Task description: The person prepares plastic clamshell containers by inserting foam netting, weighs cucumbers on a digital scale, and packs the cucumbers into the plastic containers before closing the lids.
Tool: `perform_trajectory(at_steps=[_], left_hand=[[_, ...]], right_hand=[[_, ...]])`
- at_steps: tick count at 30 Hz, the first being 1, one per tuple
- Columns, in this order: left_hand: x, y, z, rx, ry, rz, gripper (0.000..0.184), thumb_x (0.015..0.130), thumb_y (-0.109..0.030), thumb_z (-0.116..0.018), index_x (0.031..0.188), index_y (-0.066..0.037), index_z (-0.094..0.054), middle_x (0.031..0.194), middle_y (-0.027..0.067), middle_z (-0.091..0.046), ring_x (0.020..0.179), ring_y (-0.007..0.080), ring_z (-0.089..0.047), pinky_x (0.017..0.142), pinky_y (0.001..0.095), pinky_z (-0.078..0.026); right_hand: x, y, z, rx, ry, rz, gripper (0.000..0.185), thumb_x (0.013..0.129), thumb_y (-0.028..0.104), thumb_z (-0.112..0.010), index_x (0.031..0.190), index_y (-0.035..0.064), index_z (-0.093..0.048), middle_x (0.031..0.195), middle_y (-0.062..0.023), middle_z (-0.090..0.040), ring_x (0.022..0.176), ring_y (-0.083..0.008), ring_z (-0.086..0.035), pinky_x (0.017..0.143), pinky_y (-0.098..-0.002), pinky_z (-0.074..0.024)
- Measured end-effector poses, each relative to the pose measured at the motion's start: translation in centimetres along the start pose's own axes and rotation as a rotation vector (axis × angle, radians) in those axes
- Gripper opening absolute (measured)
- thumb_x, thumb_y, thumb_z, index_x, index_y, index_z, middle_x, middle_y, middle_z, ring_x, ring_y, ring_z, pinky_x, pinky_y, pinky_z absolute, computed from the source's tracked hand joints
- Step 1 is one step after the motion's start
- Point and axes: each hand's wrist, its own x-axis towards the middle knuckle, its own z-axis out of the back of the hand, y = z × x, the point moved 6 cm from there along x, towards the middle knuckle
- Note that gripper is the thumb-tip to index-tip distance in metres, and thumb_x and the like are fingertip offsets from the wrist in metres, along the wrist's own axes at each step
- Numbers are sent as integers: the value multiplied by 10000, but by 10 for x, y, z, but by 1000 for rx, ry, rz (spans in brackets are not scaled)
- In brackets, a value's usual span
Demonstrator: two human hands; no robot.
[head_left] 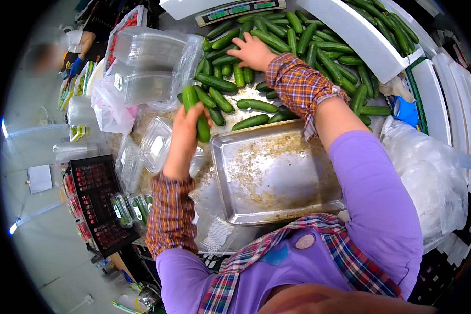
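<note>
By the tray's point(277, 172) far-left corner, my left hand point(184, 130) pinches a cucumber point(190, 99), likely stiff, best held mid-length; right hand point(252, 53) spread-fingered, contact unclear from here.

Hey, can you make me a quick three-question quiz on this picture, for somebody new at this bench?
1. Which hand is holding up a single cucumber?
2. True or false: the right hand is inside the metal tray.
3. Multiple choice: which of these lies nearest the bottom edge of the picture? (a) the cucumber pile, (b) the metal tray, (c) the digital scale.

Key:
1. The left hand.
2. False; it is at the cucumber pile, beyond the tray.
3. b.
</note>
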Motion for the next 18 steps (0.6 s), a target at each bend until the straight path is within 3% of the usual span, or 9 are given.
perform_trajectory(at_steps=[2, 6, 10, 13, 15, 17, 18], left_hand=[[-37, 10, 2, -37, 39, 65, 255, 885, -196, -522, 1053, -12, -465, 815, 82, -537, 657, 171, -545, 590, 280, -456], [-97, 25, 7, -80, 29, 190, 284, 897, -219, -509, 1086, -16, -454, 836, 90, -540, 682, 178, -554, 617, 295, -466], [-132, 33, 2, -181, 27, 252, 344, 905, -249, -497, 1147, -12, -435, 876, 99, -547, 723, 186, -567, 648, 311, -482], [-144, 39, -12, -235, 86, 294, 364, 915, -216, -476, 1202, 0, -413, 965, 118, -558, 798, 207, -582, 711, 342, -501], [-147, 42, -24, -219, 126, 320, 351, 920, -191, -463, 1207, 2, -409, 1000, 127, -561, 827, 218, -587, 738, 359, -504], [-145, 46, -34, -223, 159, 298, 337, 918, -155, -465, 1206, 12, -407, 1042, 135, -562, 853, 226, -592, 769, 378, -507], [-142, 48, -38, -201, 169, 272, 339, 917, -152, -470, 1205, 15, -405, 1044, 135, -561, 850, 227, -592, 768, 380, -508]], right_hand=[[-1, -10, -5, 0, -86, 29, 502, 711, 352, -727, 1150, 197, -540, 1186, -103, -459, 1087, -410, -454, 832, -415, -475], [-6, -13, -11, 52, -158, -16, 437, 771, 342, -686, 1118, 123, -535, 1273, -88, -445, 1179, -449, -411, 925, -445, -448], [-12, -28, 12, 198, -339, -142, 399, 764, 323, -681, 1041, 57, -573, 1232, -97, -478, 1142, -311, -444, 904, -385, -446], [-19, -48, 25, 289, -431, -352, 435, 783, 357, -659, 1000, -17, -611, 1179, -166, -528, 1098, -331, -479, 922, -414, -417], [-35, -60, 46, 447, -512, -499, 479, 803, 415, -621, 976, -31, -634, 1014, -195, -605, 918, -359, -573, 855, -422, -450], [-52, -69, 50, 841, -337, -704, 448, 832, 408, -604, 953, -21, -650, 929, -153, -636, 796, -290, -612, 755, -368, -480], [-67, -54, 62, 1308, -127, -856, 410, 873, 397, -576, 1014, 16, -632, 913, -100, -649, 735, -188, -612, 679, -296, -471]])
